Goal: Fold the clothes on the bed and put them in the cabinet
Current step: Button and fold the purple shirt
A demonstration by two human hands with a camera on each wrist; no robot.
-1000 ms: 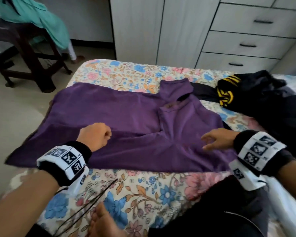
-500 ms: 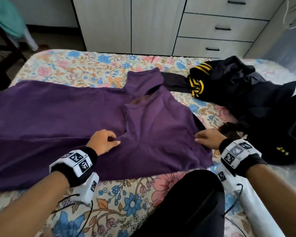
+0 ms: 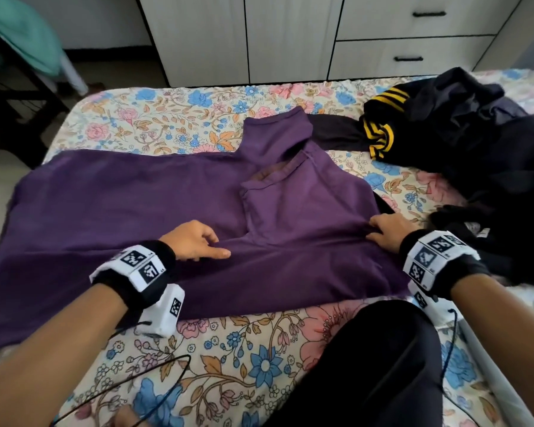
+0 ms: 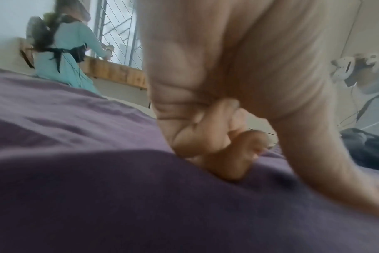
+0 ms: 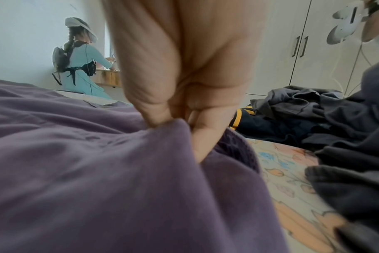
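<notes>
A purple garment (image 3: 136,195) lies spread across the floral bed (image 3: 167,118), one sleeve folded over its chest. My left hand (image 3: 198,241) sits near the garment's middle, fingers curled and thumb stretched out, pinching a ridge of the cloth. In the left wrist view the curled fingers (image 4: 216,145) press into the purple garment (image 4: 97,188). My right hand (image 3: 386,232) is at the garment's right edge. The right wrist view shows its thumb and fingers (image 5: 162,116) pinching a raised fold of the purple garment (image 5: 97,171). A taut crease runs between both hands.
A heap of dark clothes (image 3: 475,134) with a black-and-yellow striped cuff (image 3: 379,134) lies at the bed's right. The white cabinet (image 3: 290,35) with drawers stands beyond the bed. A chair with teal cloth (image 3: 19,41) is at the left. My knee (image 3: 367,365) rests on the bed. Another person (image 5: 82,65) stands at a window.
My left hand slid right along the garment to the folded sleeve. My right hand moved to the garment's right edge and pinched it. The view shifted right, then back a little.
</notes>
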